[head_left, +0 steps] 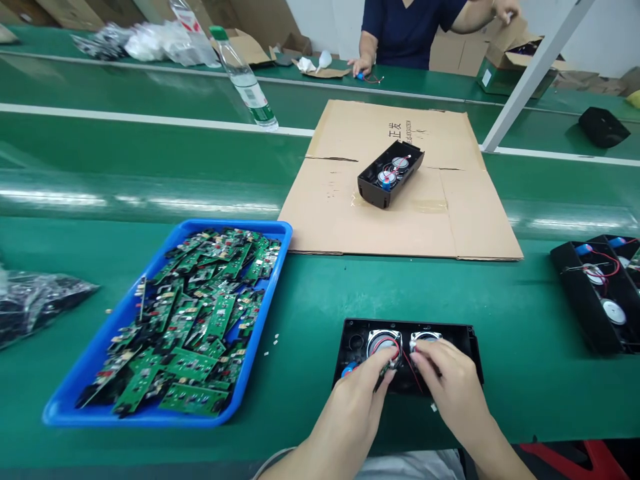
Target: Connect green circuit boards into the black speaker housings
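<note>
A black speaker housing [470,347] lies flat on the green bench in front of me. Two round speakers, the left speaker [379,337] and the right speaker [425,337], sit inside it, with thin red wires [413,373] running across. At the housing's left end is a blue cylindrical part [349,369]. My left hand [357,393] is closed in a pinch over the left speaker, beside the red wire; its fingers mostly hide what they hold. Over the right speaker, my right hand [453,380] pinches at something small and whitish, too small to name.
A blue tray [265,327] heaped with green circuit boards [193,363] stands left. Behind, another speaker housing [367,193] rests on flat cardboard [320,227]. More housings [575,287] sit at right. A bottle [250,90] and a white post [535,73] stand farther back; a person [405,33] works opposite.
</note>
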Tool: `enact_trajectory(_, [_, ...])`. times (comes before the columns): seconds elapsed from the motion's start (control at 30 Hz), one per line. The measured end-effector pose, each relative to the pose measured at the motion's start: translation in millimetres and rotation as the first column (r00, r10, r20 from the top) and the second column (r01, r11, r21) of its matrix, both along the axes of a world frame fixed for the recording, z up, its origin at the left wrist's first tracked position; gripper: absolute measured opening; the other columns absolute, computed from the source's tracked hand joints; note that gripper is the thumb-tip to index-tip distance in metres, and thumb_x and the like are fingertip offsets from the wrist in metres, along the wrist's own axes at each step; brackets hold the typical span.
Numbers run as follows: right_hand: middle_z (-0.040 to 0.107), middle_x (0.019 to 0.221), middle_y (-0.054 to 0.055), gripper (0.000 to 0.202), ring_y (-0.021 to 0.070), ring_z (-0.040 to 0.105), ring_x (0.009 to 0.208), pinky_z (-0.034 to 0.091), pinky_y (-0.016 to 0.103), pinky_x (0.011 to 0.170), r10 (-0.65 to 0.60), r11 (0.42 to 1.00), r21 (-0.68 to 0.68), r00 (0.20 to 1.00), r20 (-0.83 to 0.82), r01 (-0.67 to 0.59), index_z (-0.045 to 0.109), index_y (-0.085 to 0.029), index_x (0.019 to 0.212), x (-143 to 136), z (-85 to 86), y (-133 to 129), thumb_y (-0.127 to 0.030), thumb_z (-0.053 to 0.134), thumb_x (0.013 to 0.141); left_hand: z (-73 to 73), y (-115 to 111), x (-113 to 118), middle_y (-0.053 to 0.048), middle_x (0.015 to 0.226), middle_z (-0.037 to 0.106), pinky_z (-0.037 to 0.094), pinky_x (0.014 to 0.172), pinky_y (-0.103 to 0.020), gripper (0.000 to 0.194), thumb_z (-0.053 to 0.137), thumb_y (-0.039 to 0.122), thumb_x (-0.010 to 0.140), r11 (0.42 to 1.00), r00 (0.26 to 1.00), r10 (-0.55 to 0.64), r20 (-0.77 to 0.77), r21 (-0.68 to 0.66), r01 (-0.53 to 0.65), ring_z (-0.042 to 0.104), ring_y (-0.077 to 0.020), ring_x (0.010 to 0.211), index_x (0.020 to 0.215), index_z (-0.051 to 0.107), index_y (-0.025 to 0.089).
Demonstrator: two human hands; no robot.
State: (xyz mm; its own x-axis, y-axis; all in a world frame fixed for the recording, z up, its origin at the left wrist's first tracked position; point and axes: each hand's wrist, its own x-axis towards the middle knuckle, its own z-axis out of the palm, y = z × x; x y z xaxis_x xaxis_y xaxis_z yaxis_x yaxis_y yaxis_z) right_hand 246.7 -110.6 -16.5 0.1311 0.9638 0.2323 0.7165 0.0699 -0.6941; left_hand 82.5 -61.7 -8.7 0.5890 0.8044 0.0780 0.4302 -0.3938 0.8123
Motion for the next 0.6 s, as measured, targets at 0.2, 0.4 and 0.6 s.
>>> enact_trajectory(0.2, [0.06, 0.071, 0.003, 0.028, 0.0166, 0.053, 0.064, 0.042, 0.029, 0.059, 0.061, 0.998, 0.009, 0.974, 0.219, -0.065, 0.06, -0.017, 0.085, 4.1, 1.3, 0.3, -0.019, 0.035, 0.098, 2.5, 0.9, 0.8, -0.006, 0.103, 0.075, 0.059, 0.076, -0.03, 0.027, 0.037, 0.02, 0.095, 0.999, 0.999, -0.014, -0.035, -0.032, 0.013, 0.073, -0.0218, 0.087, 0.117, 0.052, 0.024])
enact_trajectory(0.4, [0.052, 0.066, 0.002, 0.037, 0.0152, 0.045, 0.061, 0.036, 0.027, 0.054, 0.221, 0.975, -0.05, 0.935, 0.278, -0.215, 0.054, -0.018, 0.073, -3.0, 5.9, 3.2, -0.019, 0.028, 0.1, 3.3, 1.6, 0.2, -0.006, 0.099, 0.075, 0.059, 0.07, -0.028, 0.027, 0.033, 0.019, 0.096, 0.998, 0.998, -0.052, -0.046, 0.037, 0.053, 0.073, -0.0213, 0.083, 0.116, 0.051, 0.024])
enact_trajectory(0.6, [0.052, 0.068, 0.002, 0.034, 0.0153, 0.044, 0.064, 0.035, 0.027, 0.057, 0.225, 0.974, -0.084, 0.955, 0.196, -0.212, 0.05, -0.018, 0.073, -1.2, 2.5, 2.0, -0.02, 0.029, 0.099, 0.3, 1.2, 0.7, -0.006, 0.096, 0.076, 0.059, 0.067, -0.03, 0.029, 0.035, 0.015, 0.093, 0.994, 0.995, -0.072, -0.075, 0.073, 0.077, 0.074, -0.0232, 0.082, 0.116, 0.05, 0.023])
